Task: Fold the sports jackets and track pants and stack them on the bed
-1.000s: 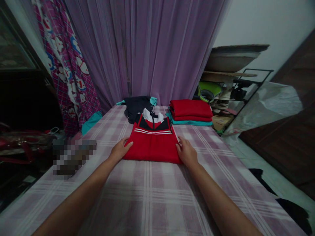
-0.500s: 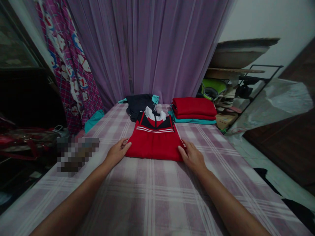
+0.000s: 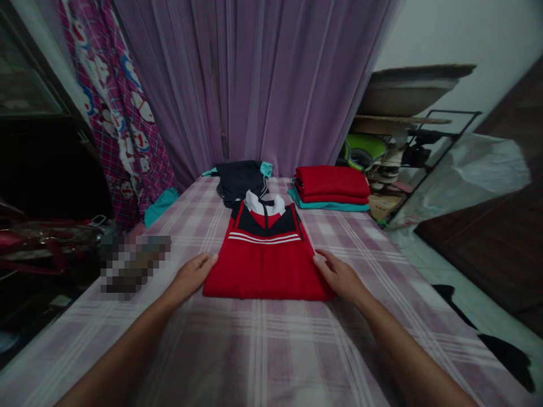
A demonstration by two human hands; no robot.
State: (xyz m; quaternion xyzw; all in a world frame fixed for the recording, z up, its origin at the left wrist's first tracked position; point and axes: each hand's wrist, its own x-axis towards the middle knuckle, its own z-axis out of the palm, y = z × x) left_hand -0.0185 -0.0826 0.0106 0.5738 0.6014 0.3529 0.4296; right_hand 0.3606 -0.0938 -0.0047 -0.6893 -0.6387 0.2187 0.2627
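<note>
Purple curtain [image 3: 271, 85] behind | plaid cloth [image 3: 258, 345] under folded red top [image 3: 265, 271] | both hands [image 3: 192, 277] [image 3: 343, 277] pinching its sides

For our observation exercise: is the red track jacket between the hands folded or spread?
Folded: the red track jacket lies compact, collar at the far end, near edge straight, no sleeves stretched out.

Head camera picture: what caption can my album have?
Left hand and right hand flank a folded red top on a plaid sheet, a clothes stack behind.

Jacket [image 3: 263, 268] on sheet [image 3: 254, 362], between left hand [image 3: 192, 277] and right hand [image 3: 343, 276]; garment [image 3: 241, 178] behind; clothes stack [image 3: 333, 183] behind, right; curtain [image 3: 271, 85] rearmost.
</note>
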